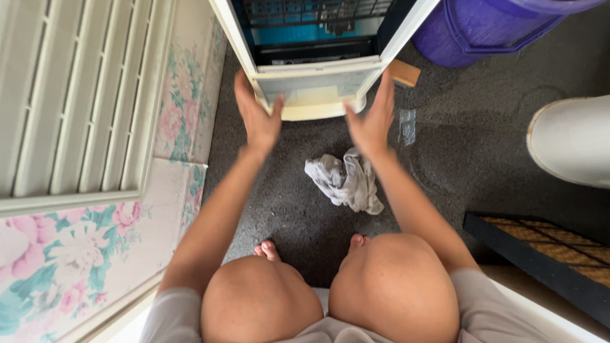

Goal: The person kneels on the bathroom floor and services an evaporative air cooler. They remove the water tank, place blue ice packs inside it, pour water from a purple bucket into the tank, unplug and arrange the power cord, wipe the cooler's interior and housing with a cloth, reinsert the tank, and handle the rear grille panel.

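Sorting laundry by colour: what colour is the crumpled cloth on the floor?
Pale grey cloth, clearest in the head view.
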The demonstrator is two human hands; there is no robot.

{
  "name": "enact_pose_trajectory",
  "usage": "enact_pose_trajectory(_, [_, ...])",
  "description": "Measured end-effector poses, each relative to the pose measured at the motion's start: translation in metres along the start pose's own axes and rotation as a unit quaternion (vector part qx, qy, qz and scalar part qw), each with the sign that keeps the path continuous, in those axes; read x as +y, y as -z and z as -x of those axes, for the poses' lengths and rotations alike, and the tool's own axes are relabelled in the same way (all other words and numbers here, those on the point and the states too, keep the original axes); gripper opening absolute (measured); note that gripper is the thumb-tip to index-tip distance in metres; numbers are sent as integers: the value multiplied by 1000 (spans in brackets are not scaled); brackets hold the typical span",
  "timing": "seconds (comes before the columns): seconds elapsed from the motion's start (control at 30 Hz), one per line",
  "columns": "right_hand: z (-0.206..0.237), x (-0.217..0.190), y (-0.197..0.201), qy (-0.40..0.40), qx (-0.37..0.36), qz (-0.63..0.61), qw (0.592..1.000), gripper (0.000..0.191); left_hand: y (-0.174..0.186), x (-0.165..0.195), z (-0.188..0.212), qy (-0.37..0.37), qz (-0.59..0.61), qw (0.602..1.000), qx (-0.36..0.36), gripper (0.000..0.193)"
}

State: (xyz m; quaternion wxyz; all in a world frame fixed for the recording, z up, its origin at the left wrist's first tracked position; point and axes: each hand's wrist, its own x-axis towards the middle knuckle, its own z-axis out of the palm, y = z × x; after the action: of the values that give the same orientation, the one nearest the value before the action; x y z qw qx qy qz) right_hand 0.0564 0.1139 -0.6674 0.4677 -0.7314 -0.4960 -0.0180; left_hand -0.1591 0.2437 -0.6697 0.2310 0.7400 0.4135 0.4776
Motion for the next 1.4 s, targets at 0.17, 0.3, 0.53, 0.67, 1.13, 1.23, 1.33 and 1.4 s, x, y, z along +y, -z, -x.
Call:
enact_pose_trajectory(0.17, [101, -5, 14, -161, -304, 211, 915, 57, -14, 0, 90, 250, 21, 934, -254, 33])
enact_pose_trajectory(0.3, [138, 21, 16, -126, -279, 131, 943, 37, -27, -2, 136, 118, 43, 902, -412, 64])
enact_pose_trajectory(0.53, [121, 31, 23, -240, -146, -229, 932, 13, -56, 32, 108, -56, 62, 833, -547, 76])
enact_pose_trajectory(0.67, [89, 18, 68, -280, -152, -300, 899, 22, -77, 46, 71, -60, 47, 771, -632, 35])
enact_pose_trajectory(1.13, [-43, 43, 436, -101, 679, 82, 722, 45, -229, 247, 11, -182, 204, 748, -605, 38])
enact_pose_trajectory(1.23, [-46, 73, 481, -176, 769, -74, 610, 43, -249, 376, -2, -219, 381, 733, -519, 24])
enact_pose_trajectory(1.33, [-53, 85, 497, -219, 777, -195, 558, 30, -251, 468, -12, -213, 346, 724, -557, 26])
enact_pose_trajectory(1.4, [-58, 76, 499, -163, 791, -174, 564, 28, -249, 498, -14, -198, 360, 718, -562, 30])
